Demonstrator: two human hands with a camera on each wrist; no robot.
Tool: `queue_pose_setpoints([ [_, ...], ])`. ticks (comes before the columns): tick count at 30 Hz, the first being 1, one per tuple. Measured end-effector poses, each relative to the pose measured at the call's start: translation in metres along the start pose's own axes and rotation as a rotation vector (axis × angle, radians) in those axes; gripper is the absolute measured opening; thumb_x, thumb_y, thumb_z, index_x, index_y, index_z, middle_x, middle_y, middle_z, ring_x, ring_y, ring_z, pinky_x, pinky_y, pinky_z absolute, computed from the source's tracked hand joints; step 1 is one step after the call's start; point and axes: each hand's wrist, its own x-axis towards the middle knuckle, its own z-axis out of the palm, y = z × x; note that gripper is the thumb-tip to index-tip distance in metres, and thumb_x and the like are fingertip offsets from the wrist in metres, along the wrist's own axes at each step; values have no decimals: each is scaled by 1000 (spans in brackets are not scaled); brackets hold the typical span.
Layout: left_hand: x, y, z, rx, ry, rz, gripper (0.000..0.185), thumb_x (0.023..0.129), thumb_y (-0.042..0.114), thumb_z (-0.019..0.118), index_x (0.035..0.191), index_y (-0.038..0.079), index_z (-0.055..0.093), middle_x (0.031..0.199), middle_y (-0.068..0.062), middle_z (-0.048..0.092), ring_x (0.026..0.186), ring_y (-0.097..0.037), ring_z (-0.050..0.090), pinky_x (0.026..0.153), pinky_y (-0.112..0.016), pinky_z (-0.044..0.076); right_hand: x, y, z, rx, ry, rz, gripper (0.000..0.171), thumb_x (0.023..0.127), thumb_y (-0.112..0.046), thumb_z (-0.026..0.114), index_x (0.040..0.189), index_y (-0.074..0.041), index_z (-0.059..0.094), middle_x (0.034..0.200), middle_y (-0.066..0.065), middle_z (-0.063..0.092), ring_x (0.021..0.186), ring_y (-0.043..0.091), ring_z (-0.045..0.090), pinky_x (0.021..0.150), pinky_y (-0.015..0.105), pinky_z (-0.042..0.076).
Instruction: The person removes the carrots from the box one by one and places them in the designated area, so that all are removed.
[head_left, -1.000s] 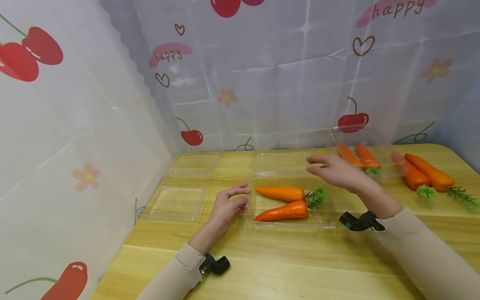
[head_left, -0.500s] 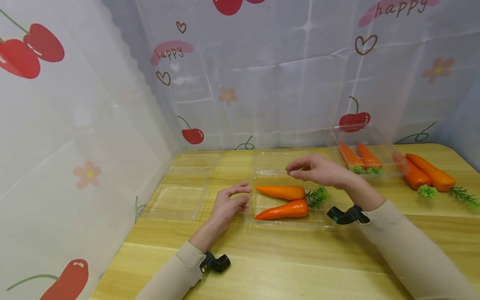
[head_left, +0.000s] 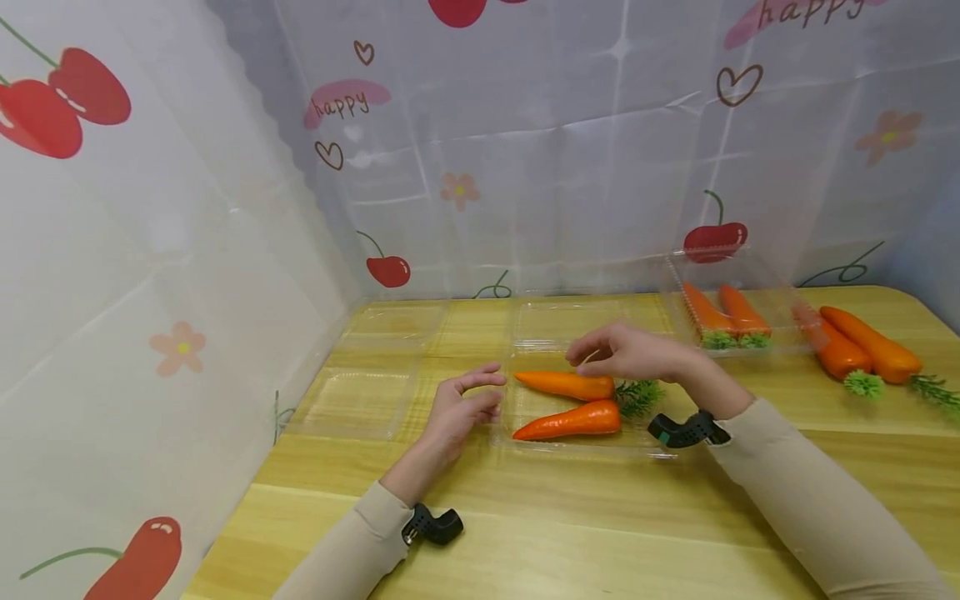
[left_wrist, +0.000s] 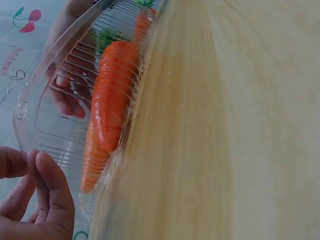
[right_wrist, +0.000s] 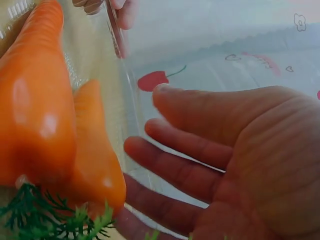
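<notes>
A clear plastic tray (head_left: 577, 448) on the wooden table holds two orange carrots, the far carrot (head_left: 566, 384) and the near carrot (head_left: 570, 422), with their green tops pointing right. Its clear lid (head_left: 570, 321) lies flat behind it. My left hand (head_left: 491, 392) rests loosely curled beside the tray's left rim (left_wrist: 22, 112), holding nothing. My right hand (head_left: 592, 358) hovers over the tray's far edge above the far carrot (right_wrist: 35, 110), its fingers (right_wrist: 170, 170) relaxed and gripping nothing. I cannot tell whether they touch the plastic.
An empty clear tray (head_left: 360, 400) lies open at the left. A closed clear box (head_left: 731, 312) with two carrots stands at the back right, and loose carrots (head_left: 870, 343) lie beyond it. Printed plastic curtains wall the left and back sides.
My right hand has moved left and down, from near the closed box to the far edge of the open tray. The left hand and the carrots have stayed put.
</notes>
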Motion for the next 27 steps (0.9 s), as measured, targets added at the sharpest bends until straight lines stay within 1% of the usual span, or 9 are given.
queue_pose_setpoints([
  [3, 1, -1, -1, 3, -8, 0, 35, 91, -4, 68, 124, -16, 65, 155, -12, 52, 64, -10, 64, 63, -23, 59, 2, 2, 2, -7, -36, 15, 40, 101, -21, 67, 135, 1, 64, 136, 19, 66, 128, 37, 63, 103, 45, 56],
  [6, 2, -2, -1, 5, -20, 0, 36, 92, -4, 68, 125, -16, 65, 155, -12, 52, 64, -10, 65, 63, -23, 59, 5, 3, 5, -28, -54, 32, 39, 101, -20, 67, 135, 0, 65, 136, 18, 66, 127, 37, 63, 102, 45, 56],
  [11, 2, -3, -1, 2, -10, 1, 35, 92, -4, 68, 124, -16, 65, 154, -11, 53, 64, -11, 64, 63, -23, 59, 11, 2, 10, -79, -79, 20, 40, 100, -19, 69, 135, -2, 65, 137, 18, 66, 125, 37, 65, 101, 46, 57],
  [15, 3, -3, -1, 3, -8, 6, 34, 92, -3, 68, 124, -15, 66, 154, -11, 53, 64, -11, 64, 63, -23, 59, 16, 0, 13, -121, -85, 14, 41, 98, -18, 71, 136, -2, 65, 137, 18, 66, 122, 36, 66, 101, 47, 56],
  [19, 2, -2, 0, 1, -7, -2, 34, 92, -2, 69, 124, -13, 67, 154, -7, 54, 64, -11, 64, 64, -23, 59, 19, -2, 15, -164, -87, 8, 43, 96, -17, 72, 136, -3, 65, 137, 17, 66, 121, 35, 67, 102, 47, 56],
  [27, 3, -2, -1, -1, 2, -10, 34, 91, -3, 69, 123, -13, 67, 152, -5, 55, 64, -11, 64, 63, -23, 59, 23, -2, 17, -217, -113, 22, 44, 95, -16, 74, 136, -6, 65, 137, 13, 66, 122, 34, 65, 103, 49, 55],
])
